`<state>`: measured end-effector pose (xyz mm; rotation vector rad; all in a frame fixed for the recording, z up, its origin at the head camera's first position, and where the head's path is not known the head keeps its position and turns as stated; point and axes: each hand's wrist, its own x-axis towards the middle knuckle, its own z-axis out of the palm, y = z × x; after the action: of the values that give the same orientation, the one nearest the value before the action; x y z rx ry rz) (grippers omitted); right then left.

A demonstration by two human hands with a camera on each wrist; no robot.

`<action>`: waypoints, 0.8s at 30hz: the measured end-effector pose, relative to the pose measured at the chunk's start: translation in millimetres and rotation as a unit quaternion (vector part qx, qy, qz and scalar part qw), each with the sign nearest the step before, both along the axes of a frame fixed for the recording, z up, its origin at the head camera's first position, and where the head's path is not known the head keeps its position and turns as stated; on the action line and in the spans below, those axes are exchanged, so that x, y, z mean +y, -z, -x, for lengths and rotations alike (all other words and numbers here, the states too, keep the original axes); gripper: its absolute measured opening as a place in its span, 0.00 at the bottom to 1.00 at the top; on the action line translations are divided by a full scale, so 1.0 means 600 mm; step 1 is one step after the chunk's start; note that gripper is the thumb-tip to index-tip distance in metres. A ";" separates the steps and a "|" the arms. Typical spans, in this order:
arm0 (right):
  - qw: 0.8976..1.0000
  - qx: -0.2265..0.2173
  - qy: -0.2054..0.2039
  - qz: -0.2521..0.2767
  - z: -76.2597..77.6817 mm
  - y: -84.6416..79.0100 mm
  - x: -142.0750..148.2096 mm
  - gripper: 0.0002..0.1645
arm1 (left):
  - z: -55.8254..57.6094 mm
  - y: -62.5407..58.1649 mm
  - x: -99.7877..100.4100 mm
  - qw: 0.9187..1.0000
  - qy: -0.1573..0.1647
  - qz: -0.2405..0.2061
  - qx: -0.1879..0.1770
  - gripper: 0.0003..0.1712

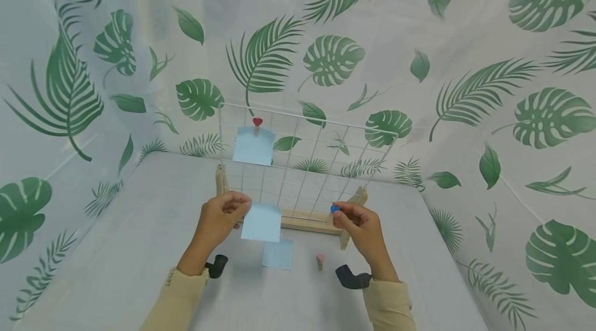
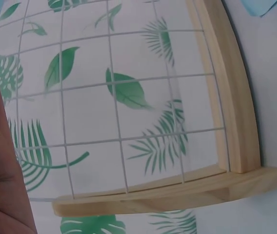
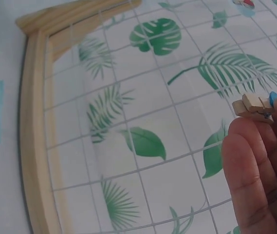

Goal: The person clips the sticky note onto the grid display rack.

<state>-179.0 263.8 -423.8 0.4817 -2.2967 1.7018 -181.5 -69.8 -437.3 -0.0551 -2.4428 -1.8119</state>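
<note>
My left hand (image 1: pixel 222 217) pinches a light blue paper square (image 1: pixel 262 222) by its upper left corner, in front of the white wire grid (image 1: pixel 307 165). In my right hand (image 1: pixel 363 225) is a small wooden clothespin (image 3: pixel 256 105) with a blue decoration, pinched between thumb and fingers near the grid's lower right. Another blue paper (image 1: pixel 253 146) hangs at the grid's upper left under a clothespin with a red heart (image 1: pixel 257 122). Only fingers of the left hand (image 2: pixel 2 165) show in the left wrist view; its paper is mostly out of sight there.
A further blue paper (image 1: pixel 278 255) lies on the white table, with a pink-topped clothespin (image 1: pixel 320 261) to its right. The grid stands on a wooden base (image 1: pixel 309 224) with side feet. Leaf-patterned sheeting (image 1: pixel 335 62) surrounds the table. Black wrist devices (image 1: pixel 352 277) sit below both hands.
</note>
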 end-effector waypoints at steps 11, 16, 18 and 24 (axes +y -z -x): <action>1.000 0.010 0.006 -0.006 0.001 -0.012 -0.001 0.11 | 0.003 -0.013 0.009 1.000 0.002 -0.006 0.017 0.08; 1.000 0.013 0.006 -0.013 0.001 -0.019 -0.003 0.13 | 0.003 -0.020 0.013 1.000 0.007 -0.009 0.020 0.09; 1.000 0.013 0.008 -0.017 0.000 -0.022 -0.003 0.13 | 0.003 -0.023 0.014 1.000 0.010 -0.008 0.024 0.09; 0.999 0.013 0.013 -0.029 -0.002 -0.029 -0.002 0.10 | 0.005 -0.031 0.017 0.999 0.013 -0.007 0.038 0.08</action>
<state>-177.7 262.6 -406.3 0.4811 -2.3289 1.6120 -184.2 -59.7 -418.8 -0.1523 -2.3885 -1.8015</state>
